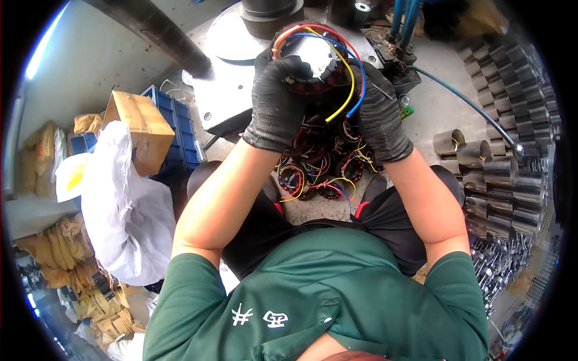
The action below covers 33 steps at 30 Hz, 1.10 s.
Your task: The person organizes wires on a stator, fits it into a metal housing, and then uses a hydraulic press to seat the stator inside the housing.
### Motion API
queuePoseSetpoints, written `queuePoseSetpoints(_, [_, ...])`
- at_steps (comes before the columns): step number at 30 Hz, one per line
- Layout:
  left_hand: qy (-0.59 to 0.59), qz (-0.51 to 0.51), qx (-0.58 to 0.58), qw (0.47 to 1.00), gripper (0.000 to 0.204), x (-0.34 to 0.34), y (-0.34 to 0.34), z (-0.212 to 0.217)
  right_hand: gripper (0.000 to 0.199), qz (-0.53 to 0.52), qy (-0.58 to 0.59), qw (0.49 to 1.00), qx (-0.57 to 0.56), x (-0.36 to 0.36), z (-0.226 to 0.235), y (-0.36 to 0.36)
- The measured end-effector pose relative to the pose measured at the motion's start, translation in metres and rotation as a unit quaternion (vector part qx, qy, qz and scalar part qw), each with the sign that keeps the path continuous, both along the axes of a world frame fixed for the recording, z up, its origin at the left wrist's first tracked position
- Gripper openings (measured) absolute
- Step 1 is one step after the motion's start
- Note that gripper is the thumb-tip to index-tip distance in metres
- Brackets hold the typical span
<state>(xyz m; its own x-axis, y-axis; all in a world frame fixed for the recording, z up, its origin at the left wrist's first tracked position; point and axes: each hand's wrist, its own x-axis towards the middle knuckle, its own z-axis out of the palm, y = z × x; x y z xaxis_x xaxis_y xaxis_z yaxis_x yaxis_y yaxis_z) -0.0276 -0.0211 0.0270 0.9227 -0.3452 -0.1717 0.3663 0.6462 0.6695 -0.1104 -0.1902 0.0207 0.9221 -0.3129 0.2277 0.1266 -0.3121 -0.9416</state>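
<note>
Between my two hands, in front of the machine, is a ring-shaped motor stator (312, 86) with a dark wound rim. Red, blue and yellow lead wires (351, 90) loop over its top and hang down on the right side. My left hand (277, 105), in a black glove, is closed on the ring's left side. The right side is gripped by my right hand (379, 111), also gloved in black; some of its fingers are hidden behind the stator and wires. Below, between my feet, several more wired stators (293, 176) lie grouped on the floor.
Ahead stands a machine with a pale metal plate (224, 99) and a dark column (268, 11). On the left are a cardboard box (141, 129), blue crates (180, 123) and a white plastic bag (123, 210). Metal cylinders (500, 174) crowd the right; a teal hose (463, 98) reaches towards them.
</note>
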Motion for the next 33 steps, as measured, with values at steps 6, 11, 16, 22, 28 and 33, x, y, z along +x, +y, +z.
queuePoseSetpoints(6, [-0.03, -0.14, 0.118, 0.983, 0.037, -0.003, 0.009, 0.01, 0.033, 0.011, -0.114, 0.993, 0.038, 0.016, -0.005, -0.026])
queuePoseSetpoints(11, [-0.026, -0.133, 0.173, 0.975, 0.052, -0.002, 0.007, -0.002, 0.033, 0.057, -0.11, 0.992, -0.002, 0.011, 0.007, -0.034])
queuePoseSetpoints(16, [-0.024, -0.074, 0.188, 0.979, 0.056, 0.001, 0.011, -0.001, 0.029, -0.031, -0.177, 0.979, 0.092, -0.011, 0.043, -0.044])
queuePoseSetpoints(22, [-0.055, -0.013, 0.173, 0.983, 0.051, 0.005, 0.013, -0.007, 0.02, 0.105, -0.161, 0.979, 0.072, -0.049, 0.054, -0.009])
queuePoseSetpoints(28, [-0.104, -0.033, 0.183, 0.977, 0.059, 0.005, 0.017, -0.004, 0.017, 0.055, -0.063, 0.996, 0.039, -0.03, 0.026, -0.011])
queuePoseSetpoints(33, [-0.116, -0.037, 0.185, 0.975, 0.059, 0.002, 0.016, 0.0, 0.017, 0.052, -0.074, 0.995, 0.04, -0.029, 0.024, -0.013])
